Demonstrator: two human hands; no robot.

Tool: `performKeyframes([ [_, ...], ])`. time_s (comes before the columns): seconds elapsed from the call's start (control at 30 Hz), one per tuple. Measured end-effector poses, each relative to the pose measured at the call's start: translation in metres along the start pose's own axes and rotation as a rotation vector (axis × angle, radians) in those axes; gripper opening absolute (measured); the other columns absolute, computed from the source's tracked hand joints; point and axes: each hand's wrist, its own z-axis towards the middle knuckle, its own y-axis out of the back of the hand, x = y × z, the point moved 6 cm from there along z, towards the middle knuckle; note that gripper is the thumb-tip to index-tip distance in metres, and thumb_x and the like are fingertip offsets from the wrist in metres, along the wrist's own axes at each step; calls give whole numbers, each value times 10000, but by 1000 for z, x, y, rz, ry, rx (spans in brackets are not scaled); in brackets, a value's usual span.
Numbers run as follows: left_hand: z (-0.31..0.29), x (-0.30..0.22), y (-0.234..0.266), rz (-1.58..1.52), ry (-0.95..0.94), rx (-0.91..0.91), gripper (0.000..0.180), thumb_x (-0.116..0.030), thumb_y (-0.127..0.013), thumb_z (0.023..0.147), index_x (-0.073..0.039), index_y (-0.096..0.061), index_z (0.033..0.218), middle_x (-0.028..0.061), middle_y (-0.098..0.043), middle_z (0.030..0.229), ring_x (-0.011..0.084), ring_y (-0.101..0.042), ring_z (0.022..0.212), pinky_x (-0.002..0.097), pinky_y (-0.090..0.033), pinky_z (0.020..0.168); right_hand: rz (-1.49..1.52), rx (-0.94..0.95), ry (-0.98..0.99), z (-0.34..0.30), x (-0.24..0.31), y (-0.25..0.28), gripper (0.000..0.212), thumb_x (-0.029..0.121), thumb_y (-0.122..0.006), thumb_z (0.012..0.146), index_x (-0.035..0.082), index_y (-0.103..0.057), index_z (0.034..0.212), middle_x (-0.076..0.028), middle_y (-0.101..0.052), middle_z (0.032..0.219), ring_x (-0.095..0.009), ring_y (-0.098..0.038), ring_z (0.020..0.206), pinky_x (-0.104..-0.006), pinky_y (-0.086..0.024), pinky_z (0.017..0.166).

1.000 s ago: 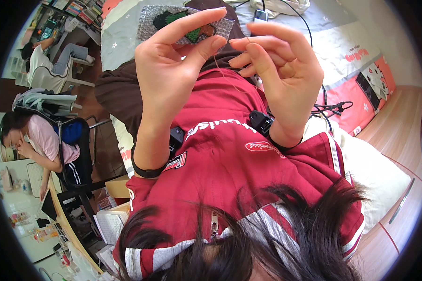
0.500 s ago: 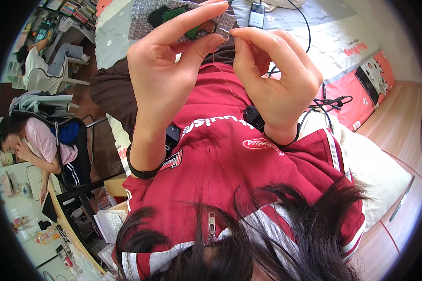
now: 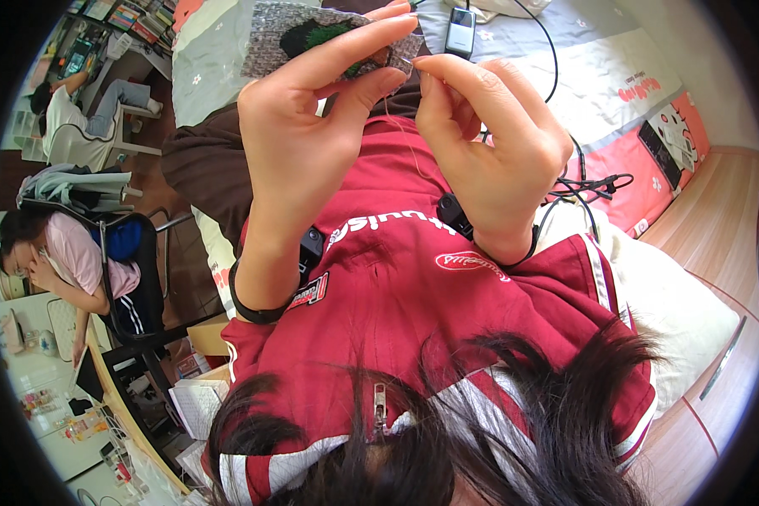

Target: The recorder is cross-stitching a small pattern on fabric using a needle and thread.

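Observation:
My left hand [image 3: 299, 139] is closed on a piece of grey woven embroidery fabric [image 3: 266, 42] with dark, green and brown stitching, pinched between thumb and fingers. The fingers cover part of the stitched area. Close to the fabric's right edge, my right hand [image 3: 502, 135] pinches a thin sewing needle [image 3: 407, 61]; only a short bit of it shows between the fabric and the fingertips. A thin pinkish thread [image 3: 409, 143] hangs from below the left thumb in a loose curve over the red jacket.
Beyond my hands, a small device with a screen [image 3: 461, 32] lies on the bed, a black cable [image 3: 554, 59] running past it. More cables [image 3: 594, 184] and a dark phone-like slab [image 3: 659, 152] lie at right. Two people sit at desks on the left, one in a pink shirt [image 3: 84, 249].
The left hand and fabric have shifted slightly right and tilted. The right hand has moved a little to the left and down, still pinching the needle.

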Motion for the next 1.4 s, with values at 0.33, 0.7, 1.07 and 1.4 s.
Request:
performKeyframes([
  [0.33,0,2,-1,-7,56,-24,353,176,-517,706,83,-535,1047,168,-542,1079,192,-517,998,249,-484,766,-40,21,-28,-2,1,-1,154,-51,-620,627,41,-599,750,-29,-472,553,-117,-464,431,-227,-360,392],
  [0.7,1,-10,-11,349,-130,193,334,141,-540,707,56,-562,1030,140,-563,1070,165,-531,984,249,-470,764,-125,61,-65,-4,-1,-4,163,-60,-618,645,24,-620,784,-26,-512,552,-77,-501,432,-194,-392,410],
  [1.07,3,-1,-6,-327,125,141,387,116,-532,736,80,-473,1117,198,-492,1140,190,-535,956,283,-521,724,843,385,-593,-2,-52,-23,229,199,-439,891,30,-556,992,18,-544,768,-43,-469,648,-156,-373,586],
  [1.4,2,1,-6,-277,150,180,378,90,-558,732,73,-493,1104,180,-509,1132,152,-561,871,229,-505,670,1481,506,-726,-17,-49,-48,202,157,-538,837,-1,-520,960,-29,-570,821,-82,-534,726,-202,-439,669],
])
